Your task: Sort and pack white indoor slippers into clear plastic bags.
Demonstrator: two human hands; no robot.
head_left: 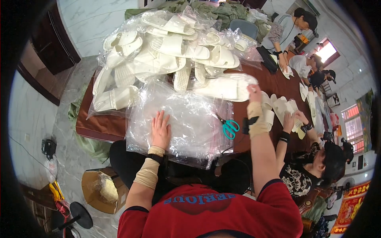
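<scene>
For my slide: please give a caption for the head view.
Left hand flat on clear plastic bags; right hand reaching to white slippers.

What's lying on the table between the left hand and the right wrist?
In the head view, the stack of clear plastic bags spreads from under the left hand, then teal-handled scissors lie beside the right hand wrist.

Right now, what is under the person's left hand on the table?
The left hand lies flat on a stack of clear plastic bags. The brown table shows beside the stack; what lies beneath it is covered.
</scene>
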